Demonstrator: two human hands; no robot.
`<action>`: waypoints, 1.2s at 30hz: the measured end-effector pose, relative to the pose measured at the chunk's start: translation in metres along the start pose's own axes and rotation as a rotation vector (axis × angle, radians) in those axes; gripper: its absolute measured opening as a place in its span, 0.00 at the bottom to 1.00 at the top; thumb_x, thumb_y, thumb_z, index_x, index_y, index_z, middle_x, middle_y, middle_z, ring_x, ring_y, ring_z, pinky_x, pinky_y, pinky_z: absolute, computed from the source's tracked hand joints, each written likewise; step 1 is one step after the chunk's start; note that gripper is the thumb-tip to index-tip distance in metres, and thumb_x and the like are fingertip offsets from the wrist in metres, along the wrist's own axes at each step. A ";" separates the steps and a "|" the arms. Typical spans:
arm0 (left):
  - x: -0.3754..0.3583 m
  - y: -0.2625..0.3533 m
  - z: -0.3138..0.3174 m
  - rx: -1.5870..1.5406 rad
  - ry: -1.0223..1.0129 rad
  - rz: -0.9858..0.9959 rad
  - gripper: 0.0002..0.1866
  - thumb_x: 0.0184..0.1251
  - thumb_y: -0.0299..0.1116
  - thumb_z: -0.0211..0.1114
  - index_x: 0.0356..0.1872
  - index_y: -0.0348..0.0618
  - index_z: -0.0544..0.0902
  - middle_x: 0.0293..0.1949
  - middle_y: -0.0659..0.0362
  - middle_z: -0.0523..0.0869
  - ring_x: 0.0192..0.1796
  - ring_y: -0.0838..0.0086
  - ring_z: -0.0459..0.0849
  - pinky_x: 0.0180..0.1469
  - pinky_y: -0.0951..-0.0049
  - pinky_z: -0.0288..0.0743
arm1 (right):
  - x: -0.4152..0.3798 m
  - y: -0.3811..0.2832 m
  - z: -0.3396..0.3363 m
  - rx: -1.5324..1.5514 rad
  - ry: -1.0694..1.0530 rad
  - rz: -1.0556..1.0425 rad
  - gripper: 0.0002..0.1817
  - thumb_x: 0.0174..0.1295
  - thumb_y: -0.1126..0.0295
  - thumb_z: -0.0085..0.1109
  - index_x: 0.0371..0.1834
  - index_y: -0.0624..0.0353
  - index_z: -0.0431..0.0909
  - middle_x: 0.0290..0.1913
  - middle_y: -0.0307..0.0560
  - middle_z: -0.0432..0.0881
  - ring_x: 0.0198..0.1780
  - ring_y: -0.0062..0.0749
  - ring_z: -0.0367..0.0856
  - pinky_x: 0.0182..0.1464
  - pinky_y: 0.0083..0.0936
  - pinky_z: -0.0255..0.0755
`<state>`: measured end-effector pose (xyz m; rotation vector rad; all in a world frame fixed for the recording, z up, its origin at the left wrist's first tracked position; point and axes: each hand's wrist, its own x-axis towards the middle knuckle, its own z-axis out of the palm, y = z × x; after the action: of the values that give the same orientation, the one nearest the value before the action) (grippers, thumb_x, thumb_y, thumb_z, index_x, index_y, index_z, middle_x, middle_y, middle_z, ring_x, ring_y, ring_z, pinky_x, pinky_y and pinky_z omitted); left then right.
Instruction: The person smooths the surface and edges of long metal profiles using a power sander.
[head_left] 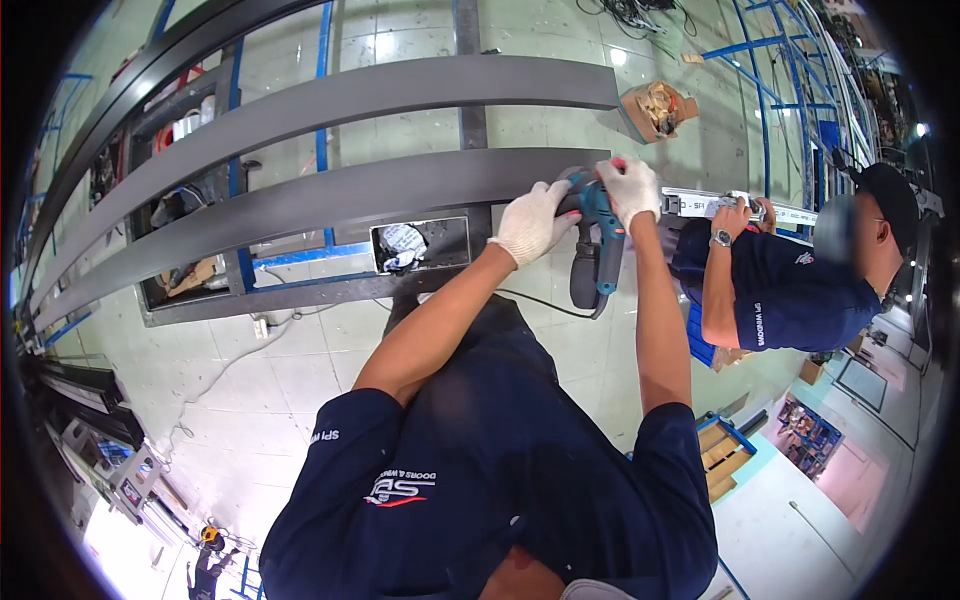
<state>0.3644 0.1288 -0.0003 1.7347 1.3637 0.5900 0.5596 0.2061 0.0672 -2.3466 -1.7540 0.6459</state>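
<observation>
Both my hands wear white gloves with touches of red at the fingers. With my left hand [532, 222] I grip the rear left side of a teal and black power sander [608, 245]. My right hand [630, 190] is closed over the top of the same tool. A black dust bag [584, 278] hangs beside its teal body, and a cord trails from it. The sander's far end is at the right end of a dark grey metal bar [400, 190]; the contact itself is hidden by my hands.
Another grey bar [400, 90] runs parallel beyond. A frame opening holds crumpled paper [403, 245]. A cardboard box [658, 110] sits on the floor. At right, a co-worker [810, 270] handles a white, labelled profile [690, 204]. Blue racks [765, 50] stand behind.
</observation>
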 end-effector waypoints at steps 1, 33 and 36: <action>0.003 0.004 0.013 -0.049 0.043 -0.011 0.35 0.80 0.54 0.74 0.79 0.48 0.78 0.56 0.42 0.90 0.54 0.40 0.94 0.59 0.46 0.89 | 0.010 0.015 -0.001 0.030 0.020 0.019 0.24 0.66 0.49 0.68 0.46 0.60 0.96 0.41 0.65 0.94 0.46 0.61 0.96 0.56 0.45 0.86; -0.132 -0.055 -0.017 -0.492 -0.584 -0.198 0.46 0.88 0.68 0.59 0.88 0.38 0.67 0.52 0.39 0.95 0.54 0.46 0.94 0.61 0.53 0.84 | 0.070 -0.006 0.047 0.313 0.167 0.291 0.14 0.64 0.61 0.70 0.32 0.63 0.91 0.28 0.43 0.88 0.28 0.30 0.83 0.36 0.35 0.75; -0.136 -0.058 -0.024 -0.412 -0.594 -0.190 0.40 0.89 0.68 0.59 0.78 0.39 0.81 0.49 0.40 0.94 0.51 0.48 0.94 0.59 0.52 0.84 | 0.058 -0.025 0.041 0.265 0.160 0.306 0.17 0.61 0.59 0.71 0.35 0.65 0.92 0.30 0.45 0.88 0.31 0.33 0.83 0.40 0.37 0.77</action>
<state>0.2729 0.0119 -0.0175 1.2832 0.8933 0.1977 0.5335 0.2626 0.0244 -2.4181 -1.1755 0.6626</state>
